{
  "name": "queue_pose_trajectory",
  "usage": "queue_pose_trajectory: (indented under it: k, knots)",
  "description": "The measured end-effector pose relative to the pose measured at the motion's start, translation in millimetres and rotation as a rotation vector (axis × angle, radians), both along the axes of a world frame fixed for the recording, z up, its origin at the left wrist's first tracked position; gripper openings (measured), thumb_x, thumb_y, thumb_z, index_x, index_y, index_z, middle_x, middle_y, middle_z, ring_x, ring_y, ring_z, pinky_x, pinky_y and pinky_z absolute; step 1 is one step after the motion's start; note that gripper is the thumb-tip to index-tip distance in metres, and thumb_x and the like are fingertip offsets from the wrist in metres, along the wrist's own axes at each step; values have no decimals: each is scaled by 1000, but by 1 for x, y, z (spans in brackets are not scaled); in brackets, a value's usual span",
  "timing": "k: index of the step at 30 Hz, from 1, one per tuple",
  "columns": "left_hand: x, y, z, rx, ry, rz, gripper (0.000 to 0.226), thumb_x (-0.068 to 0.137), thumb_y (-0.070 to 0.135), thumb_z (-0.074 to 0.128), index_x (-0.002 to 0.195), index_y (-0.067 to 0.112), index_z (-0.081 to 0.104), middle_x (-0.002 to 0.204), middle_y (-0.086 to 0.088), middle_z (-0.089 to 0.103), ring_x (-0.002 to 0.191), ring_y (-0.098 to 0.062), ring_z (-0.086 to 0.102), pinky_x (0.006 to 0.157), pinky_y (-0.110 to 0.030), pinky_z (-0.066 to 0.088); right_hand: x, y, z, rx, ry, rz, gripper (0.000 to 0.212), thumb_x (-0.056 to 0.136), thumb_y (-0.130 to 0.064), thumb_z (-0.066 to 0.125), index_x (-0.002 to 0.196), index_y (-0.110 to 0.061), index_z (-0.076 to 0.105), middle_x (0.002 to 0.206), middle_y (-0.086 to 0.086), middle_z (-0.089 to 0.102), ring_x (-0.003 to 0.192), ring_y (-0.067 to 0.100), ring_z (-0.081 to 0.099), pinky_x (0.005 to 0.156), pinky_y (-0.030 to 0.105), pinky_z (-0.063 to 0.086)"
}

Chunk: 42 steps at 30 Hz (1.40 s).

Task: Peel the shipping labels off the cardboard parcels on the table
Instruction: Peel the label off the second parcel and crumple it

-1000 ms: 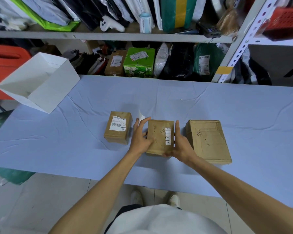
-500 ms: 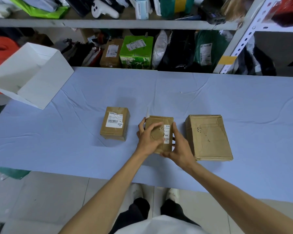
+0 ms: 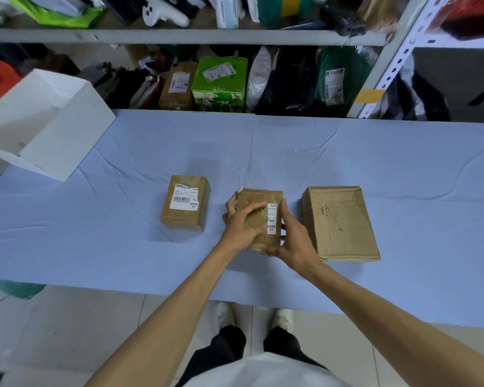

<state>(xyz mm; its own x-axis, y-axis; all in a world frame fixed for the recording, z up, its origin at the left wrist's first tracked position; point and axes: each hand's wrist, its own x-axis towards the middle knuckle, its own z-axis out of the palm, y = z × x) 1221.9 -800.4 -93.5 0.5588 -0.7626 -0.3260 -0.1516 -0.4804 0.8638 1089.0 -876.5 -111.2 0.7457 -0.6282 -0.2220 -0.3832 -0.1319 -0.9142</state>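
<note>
Mid-frame: middle parcel (image 3: 259, 219) gripped by left hand (image 3: 242, 223) & right hand (image 3: 292, 241), fingers clamped on its sides. Label strip (image 3: 272, 218) remained, partly torn. Left parcel (image 3: 185, 203) label (image 3: 184, 197) intact; right parcel (image 3: 340, 223) bare.
</note>
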Motion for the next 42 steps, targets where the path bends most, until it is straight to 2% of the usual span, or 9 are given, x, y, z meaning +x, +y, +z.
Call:
queue_pose_trajectory:
  k: [2, 5, 13, 17, 21, 26, 32, 38, 42]
  knots:
    - [-1, 1, 1, 15, 7, -3, 51, 76, 11, 75, 113, 46, 63, 152, 6, 9, 138, -23, 18, 109, -23, 24, 0, -1, 1, -27, 42, 14, 124, 68, -2, 84, 152, -37, 0, 127, 4, 53, 108, 15, 60, 77, 38, 59]
    - [-2, 1, 2, 22, 11, -6, 52, 76, 12, 74, 117, 43, 63, 151, 8, 9, 137, -23, 18, 108, -24, 26, -1, -1, 3, -41, 61, 39, 127, 67, -4, 85, 153, -31, -5, 128, 5, 53, 110, 20, 59, 81, 44, 58]
    - [-1, 1, -1, 25, -34, -33, 57, 78, 11, 71, 118, 50, 57, 150, 7, 7, 137, -25, 17, 105, -20, 21, 0, -1, 8, -47, 68, 52, 125, 68, -3, 84, 153, -28, -4, 127, 5, 55, 106, 18, 62, 80, 41, 59]
    - [-3, 0, -2, 23, -37, -34, 50, 79, 10, 70, 102, 54, 61, 150, 9, 6, 136, -22, 16, 106, -20, 24, 1, -2, 11, -78, 51, 35, 108, 64, -5, 86, 148, -28, 22, 131, 3, 56, 113, 15, 58, 94, 41, 53]
    - [-3, 3, -5, 11, -68, -38, 55, 77, 13, 72, 115, 49, 57, 151, 8, 7, 137, -25, 17, 106, -24, 24, 2, -1, 9, -30, 71, 40, 117, 69, -4, 83, 151, -37, 7, 123, -5, 57, 98, 9, 63, 74, 26, 58]
    - [-3, 2, -8, 24, -89, -45, 60, 78, 12, 71, 126, 44, 56, 155, 4, 4, 138, -27, 18, 111, -26, 22, 2, -4, 11, -70, 85, 38, 108, 61, -10, 87, 147, -28, 23, 133, 5, 55, 118, 19, 56, 98, 37, 48]
    - [-3, 1, -9, 27, -70, -43, 59, 78, 8, 70, 125, 43, 58, 155, 3, 3, 138, -26, 16, 110, -21, 19, 3, -3, 11, -63, 87, 37, 104, 62, -6, 86, 145, -26, 28, 133, 4, 56, 117, 18, 56, 98, 39, 49]
    - [-5, 1, -4, 32, -57, -49, 51, 78, 7, 66, 103, 51, 63, 154, 6, 0, 137, -23, 14, 117, -32, 25, 3, -3, 13, -74, 72, 36, 96, 62, -3, 85, 141, -25, 35, 126, 3, 60, 111, 18, 60, 95, 41, 52]
    - [-3, 2, -8, 31, -94, -60, 61, 75, 12, 71, 124, 45, 55, 155, 3, 1, 138, -27, 16, 108, -23, 18, 4, -3, 14, -73, 64, 45, 99, 62, -3, 86, 143, -24, 32, 130, 3, 57, 115, 17, 58, 95, 35, 50]
